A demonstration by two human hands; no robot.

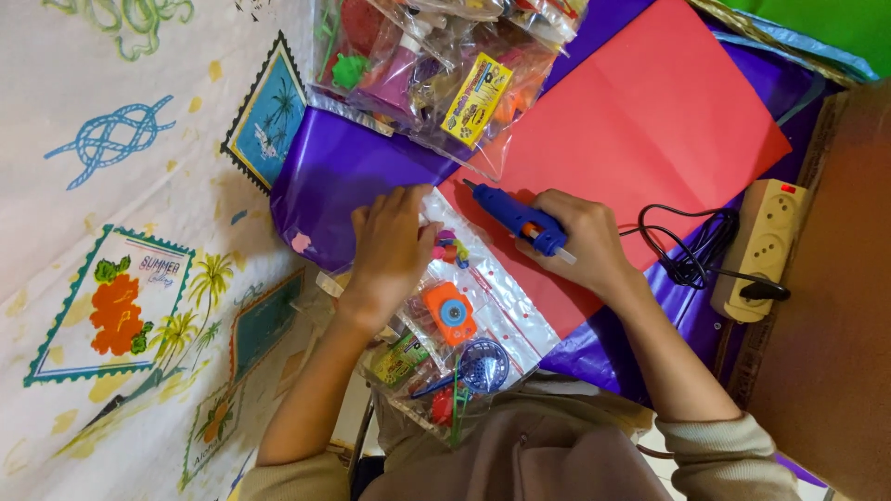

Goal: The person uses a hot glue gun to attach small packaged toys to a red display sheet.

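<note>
The right hand (pixel 587 243) grips a blue glue gun (pixel 515 217), its long axis slanting up-left so the nozzle points at the top edge of a clear toy bag (pixel 506 306). The left hand (pixel 390 249) lies nearer that bag, fingers flat and spread, pressing its upper corner onto the purple paper (pixel 343 176). Red paper (pixel 640 130) sits just beyond the nozzle; the cord (pixel 691 246) trails right to a power strip (pixel 766 246), leaving open room leftward

Upper toy packet (pixel 436 65) cut off, contents perhaps unclear.
</note>
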